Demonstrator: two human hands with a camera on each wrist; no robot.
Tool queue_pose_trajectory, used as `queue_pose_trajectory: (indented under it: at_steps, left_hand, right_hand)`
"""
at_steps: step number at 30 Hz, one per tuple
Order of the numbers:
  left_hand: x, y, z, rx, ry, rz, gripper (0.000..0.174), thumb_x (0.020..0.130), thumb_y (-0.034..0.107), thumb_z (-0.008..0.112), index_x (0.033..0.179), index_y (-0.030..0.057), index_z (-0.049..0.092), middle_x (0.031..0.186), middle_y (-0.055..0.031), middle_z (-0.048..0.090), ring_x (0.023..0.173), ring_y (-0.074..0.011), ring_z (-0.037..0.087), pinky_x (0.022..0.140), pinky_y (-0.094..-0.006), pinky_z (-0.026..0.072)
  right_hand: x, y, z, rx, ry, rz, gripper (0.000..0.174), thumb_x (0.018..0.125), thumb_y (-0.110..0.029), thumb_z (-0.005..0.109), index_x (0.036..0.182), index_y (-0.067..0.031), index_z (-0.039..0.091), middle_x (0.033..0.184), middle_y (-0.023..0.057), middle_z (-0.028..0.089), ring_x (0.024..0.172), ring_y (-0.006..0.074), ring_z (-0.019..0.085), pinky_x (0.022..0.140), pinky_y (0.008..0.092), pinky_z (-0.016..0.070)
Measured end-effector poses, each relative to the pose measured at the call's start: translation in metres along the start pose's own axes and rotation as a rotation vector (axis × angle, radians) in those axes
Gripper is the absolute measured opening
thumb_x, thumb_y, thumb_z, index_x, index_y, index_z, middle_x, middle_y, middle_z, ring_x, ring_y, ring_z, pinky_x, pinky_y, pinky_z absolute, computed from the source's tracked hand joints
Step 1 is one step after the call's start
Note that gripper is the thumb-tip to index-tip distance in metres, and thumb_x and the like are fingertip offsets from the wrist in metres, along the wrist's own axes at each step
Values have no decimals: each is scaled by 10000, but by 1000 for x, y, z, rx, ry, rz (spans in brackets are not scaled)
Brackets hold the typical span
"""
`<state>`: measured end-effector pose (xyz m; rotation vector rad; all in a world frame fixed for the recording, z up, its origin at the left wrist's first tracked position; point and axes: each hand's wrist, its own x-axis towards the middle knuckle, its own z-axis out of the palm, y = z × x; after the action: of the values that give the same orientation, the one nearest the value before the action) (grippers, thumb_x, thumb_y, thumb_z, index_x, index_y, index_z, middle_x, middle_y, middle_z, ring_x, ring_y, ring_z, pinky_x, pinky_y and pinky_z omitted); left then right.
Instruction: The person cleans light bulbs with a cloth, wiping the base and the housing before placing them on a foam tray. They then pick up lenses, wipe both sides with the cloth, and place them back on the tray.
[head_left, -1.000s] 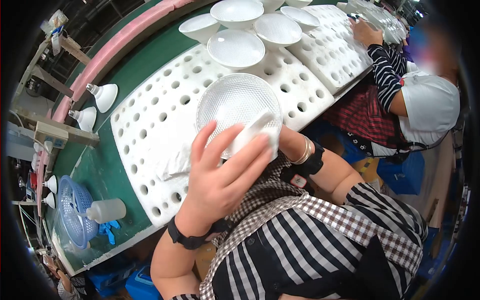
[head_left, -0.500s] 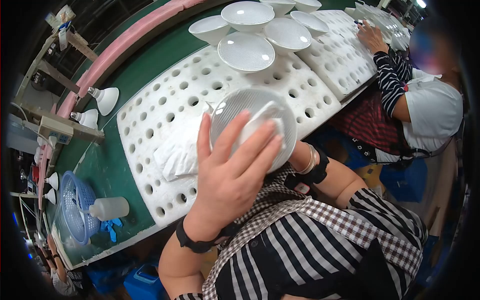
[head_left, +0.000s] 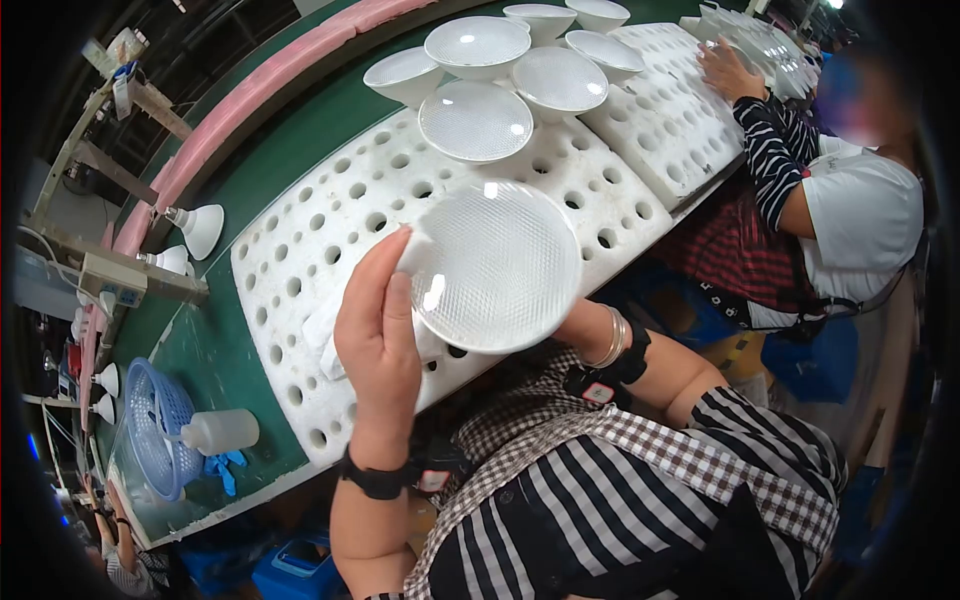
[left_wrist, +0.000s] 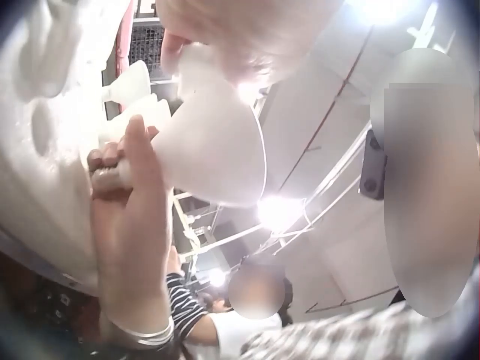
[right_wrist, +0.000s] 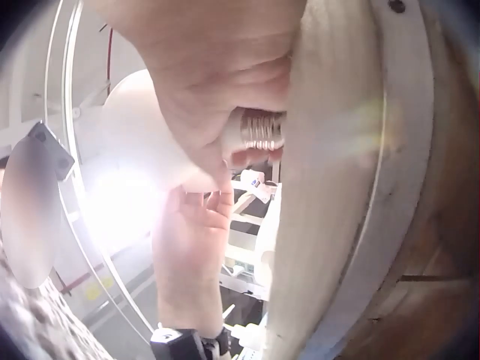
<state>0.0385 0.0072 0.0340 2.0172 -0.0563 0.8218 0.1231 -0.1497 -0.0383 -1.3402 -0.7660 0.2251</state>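
Note:
A large white reflector bulb, its textured glass face turned up, is held over the perforated white foam board. My right hand grips its narrow neck from below; in the head view the bulb hides most of that hand. In the right wrist view the threaded screw base shows beside the palm. At the bulb's left rim, my left hand pinches a white cloth against the edge, fingers and thumb pointing up. More white cloth shows on the foam, partly behind this hand.
Several finished-looking bulbs stand face up at the board's far end. On the green table to the left are a blue basket, a squeeze bottle and a blue glove. Another person works at the right.
My left hand has moved off the middle of the bulb's face to its left rim, taking the cloth along. The face is now uncovered; my right hand keeps hold underneath.

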Motion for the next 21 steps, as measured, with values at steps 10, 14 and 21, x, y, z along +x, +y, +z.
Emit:
queue_pose_trajectory:
  at_steps: [10,14,21]
  left_hand:
    - [6,47,9,332,-390,495,333,759,45,661,1080,124,704,1211,-33,651,1184,-310,551,1060,-547,340]
    - [41,12,13,281,-238,323,316,818,26,633,1121,94,687,1168,-79,666,1106,-324,573,1019,-451,395]
    - [-20,24,5,343,-227,347,308,814,11,620,1111,63,684,1216,-96,655,1143,-361,565,1046,-475,380]
  right_hand:
    - [0,1,-9,-493,56,-156,190,760,-193,705,907,-86,652,825,107,683,775,319,663,646,401,509]
    - [8,-23,-3,-644,54,-137,198,769,-186,711,926,-75,659,830,108,686,781,322,662,661,388,514]
    - [4,-11,-4,-235,204,-82,267,784,-141,715,1034,-57,675,940,119,701,828,284,682,714,348,528]
